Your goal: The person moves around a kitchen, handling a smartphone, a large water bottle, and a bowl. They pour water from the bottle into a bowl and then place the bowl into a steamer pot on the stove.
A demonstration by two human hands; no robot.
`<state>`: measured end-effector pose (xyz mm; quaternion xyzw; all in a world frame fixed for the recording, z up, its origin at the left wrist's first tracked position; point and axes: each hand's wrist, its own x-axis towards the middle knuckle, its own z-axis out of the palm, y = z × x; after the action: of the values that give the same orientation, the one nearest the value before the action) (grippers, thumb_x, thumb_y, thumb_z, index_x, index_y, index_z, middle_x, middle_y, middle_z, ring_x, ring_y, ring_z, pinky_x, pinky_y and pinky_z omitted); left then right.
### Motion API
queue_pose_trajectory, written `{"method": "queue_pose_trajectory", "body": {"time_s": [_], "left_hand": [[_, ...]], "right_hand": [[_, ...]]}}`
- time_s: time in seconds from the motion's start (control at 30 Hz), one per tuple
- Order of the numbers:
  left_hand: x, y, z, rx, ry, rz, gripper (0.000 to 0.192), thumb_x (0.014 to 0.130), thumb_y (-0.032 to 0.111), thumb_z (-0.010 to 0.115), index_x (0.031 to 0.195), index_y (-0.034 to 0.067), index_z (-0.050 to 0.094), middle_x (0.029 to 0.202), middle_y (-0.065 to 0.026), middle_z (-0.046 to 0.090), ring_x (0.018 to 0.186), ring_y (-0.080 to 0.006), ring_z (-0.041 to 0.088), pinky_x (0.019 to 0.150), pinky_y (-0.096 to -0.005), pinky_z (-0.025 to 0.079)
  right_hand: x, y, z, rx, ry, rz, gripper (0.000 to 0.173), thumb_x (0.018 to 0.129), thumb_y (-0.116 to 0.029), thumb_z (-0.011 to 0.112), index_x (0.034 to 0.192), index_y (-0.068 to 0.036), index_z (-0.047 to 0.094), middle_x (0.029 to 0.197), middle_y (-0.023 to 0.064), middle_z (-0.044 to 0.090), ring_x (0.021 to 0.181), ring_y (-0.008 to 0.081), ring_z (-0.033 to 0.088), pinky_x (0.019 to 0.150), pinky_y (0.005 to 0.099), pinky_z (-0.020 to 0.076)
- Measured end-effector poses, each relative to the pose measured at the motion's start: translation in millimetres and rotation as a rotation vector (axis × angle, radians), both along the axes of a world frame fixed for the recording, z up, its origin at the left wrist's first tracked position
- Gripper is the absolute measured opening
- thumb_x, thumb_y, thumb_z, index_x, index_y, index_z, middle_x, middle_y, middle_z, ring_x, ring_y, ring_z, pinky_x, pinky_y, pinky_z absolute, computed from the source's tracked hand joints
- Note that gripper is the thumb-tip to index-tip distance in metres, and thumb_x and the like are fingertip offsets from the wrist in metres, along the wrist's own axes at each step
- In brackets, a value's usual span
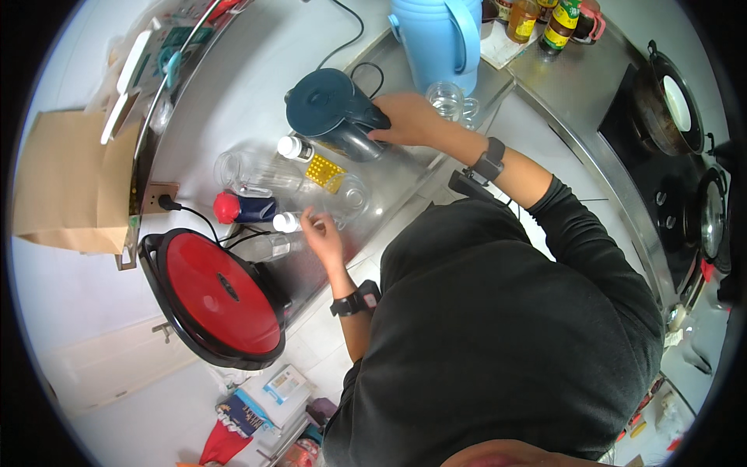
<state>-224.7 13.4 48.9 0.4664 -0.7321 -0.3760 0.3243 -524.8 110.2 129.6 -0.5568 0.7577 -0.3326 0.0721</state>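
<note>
My right hand (pixel 408 119) grips the handle side of a dark blue-green electric kettle (pixel 324 105) on the steel counter. My left hand (pixel 324 239) is over the counter's front part, fingers curled, right beside a small white-capped bottle (pixel 286 222); whether they touch it is unclear. Between the hands lie a yellow blister pack (pixel 325 173) and a clear glass vessel (pixel 350 195). A second white-capped bottle (pixel 295 148) lies next to the kettle. Further back are a clear glass jug (pixel 251 172) and a dark blue bottle with a red cap (pixel 245 208).
A red-lidded electric griddle (pixel 222 292) stands left. A light blue thermos jug (pixel 437 44) and a glass mug (pixel 448 102) are beyond my right hand. Sauce bottles (pixel 560 26) stand at the back, and a wok (pixel 668 111) sits on the black cooktop (pixel 648 181) at right.
</note>
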Motion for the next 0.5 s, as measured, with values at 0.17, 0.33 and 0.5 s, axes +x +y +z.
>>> {"method": "queue_pose_trajectory", "body": {"time_s": [0.17,0.33,0.5], "left_hand": [[-52.0,27.0,22.9,-0.025,0.127,-0.062,0.04,0.085,0.01,0.06,0.122,0.006,0.045,0.092,-0.008,0.058,0.074,-0.0146,0.057,0.062,-0.026,0.047],[-77.3,64.1,24.8,0.043,0.228,-0.082,0.019,0.092,0.011,0.05,0.106,-0.002,0.055,0.085,-0.0072,0.059,0.07,-0.013,0.056,0.061,-0.0247,0.046],[-86.2,99.4,10.1,0.293,0.175,-0.368,0.021,0.097,0.013,0.042,0.085,0.0,0.054,0.067,-0.0049,0.054,0.06,-0.0098,0.051,0.058,-0.023,0.043]], "right_hand": [[-8.0,21.2,-2.4,-0.154,-0.143,0.011,0.048,0.079,-0.043,0.065,0.108,-0.005,0.059,0.08,0.0127,0.063,0.079,0.0273,0.063,0.069,0.0383,0.0489],[-44.0,86.8,5.5,-0.263,-0.358,-0.111,0.035,0.086,-0.026,0.057,0.115,-0.008,0.058,0.084,0.0116,0.065,0.077,0.0265,0.063,0.069,0.0357,0.0477],[-39.9,176.8,-20.6,-0.184,-0.69,-0.186,0.023,0.087,-0.013,0.053,0.108,-0.008,0.06,0.081,0.0094,0.066,0.068,0.0217,0.063,0.068,0.0335,0.0485]]}}
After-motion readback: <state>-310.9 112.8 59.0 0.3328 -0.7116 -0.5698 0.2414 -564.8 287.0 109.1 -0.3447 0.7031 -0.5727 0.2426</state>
